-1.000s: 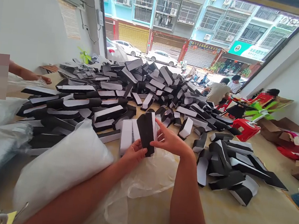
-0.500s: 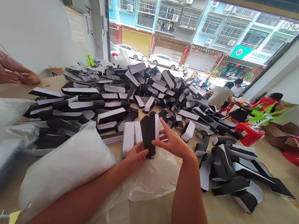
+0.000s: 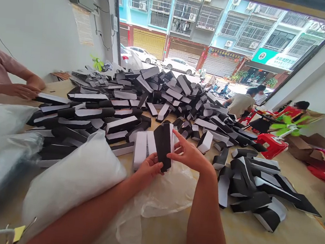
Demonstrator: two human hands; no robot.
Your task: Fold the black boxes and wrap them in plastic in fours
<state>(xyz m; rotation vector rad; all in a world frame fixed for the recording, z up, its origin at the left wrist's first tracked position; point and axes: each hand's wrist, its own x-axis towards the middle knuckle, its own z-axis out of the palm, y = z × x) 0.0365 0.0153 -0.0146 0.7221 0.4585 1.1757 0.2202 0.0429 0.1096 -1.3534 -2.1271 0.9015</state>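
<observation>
Both my hands are raised over the table, holding a long box (image 3: 162, 145) with a black face and white sides. My left hand (image 3: 148, 167) grips its lower end, next to a white-sided box (image 3: 140, 149). My right hand (image 3: 189, 155) presses its right edge, index finger extended. A clear plastic bag (image 3: 154, 202) lies crumpled beneath my hands. A large heap of similar black-and-white boxes (image 3: 123, 114) spreads behind them, with a smaller heap (image 3: 250, 188) to the right. A co-worker's hands (image 3: 24, 90) rest at the heap's left end.
Filled white plastic bags (image 3: 73, 182) lie along the table's left side. Beyond the table are people (image 3: 240, 105), a red stool (image 3: 272, 145), a green fan (image 3: 288, 125) and cardboard boxes (image 3: 303, 149). The wide shopfront opening (image 3: 202, 33) looks onto a street.
The co-worker's hands have come closer to the heap's left end. My hands and the box have barely moved, and the camera view has shifted slightly.
</observation>
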